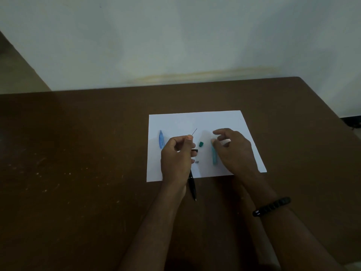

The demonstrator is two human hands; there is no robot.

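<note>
On one sheet point(224, 122): one blue pen point(161, 139), teal barrel point(214, 155), green cap point(201, 143), black bit point(195, 151), grey bit point(197, 162); one black pen point(192, 185) half off it. One thin rod point(194, 131) pinched by left hand point(176, 155) above mid-sheet, slanting away and rightward. Right hand point(233, 149) loosely spread over barrel, gripping nothing.

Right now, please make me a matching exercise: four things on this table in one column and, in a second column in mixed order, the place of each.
Things
1. blue pen
2. thin rod
3. green cap
4. black pen

Places
A. pinched by the left hand
B. across the near edge of the paper
C. on the paper's left part
D. on the paper, between the two hands

Pairs: 1-C, 2-A, 3-D, 4-B
</note>
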